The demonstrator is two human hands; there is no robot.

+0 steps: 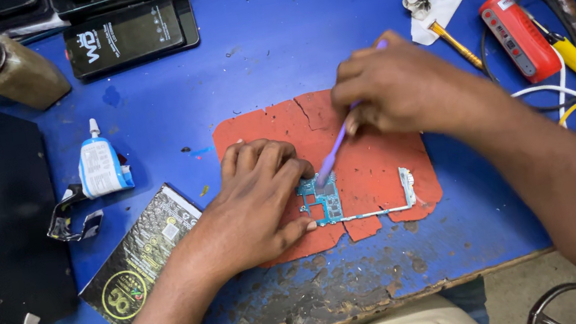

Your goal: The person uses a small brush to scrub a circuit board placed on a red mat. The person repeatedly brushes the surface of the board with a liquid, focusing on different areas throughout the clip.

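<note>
A small circuit board was laid on a cracked red mat in the middle of the blue bench, and it was pressed down at its left end by the left hand, whose fingers were spread flat and held nothing. A thin purple tool was gripped by the closed fingers of the right hand, and its tip was put on the upper edge of the board. A white glue bottle was seen to the left of the mat, and a red tester was lying well apart at the right.

Blue table, cracked red mat, purple brush, teal circuit board.
</note>
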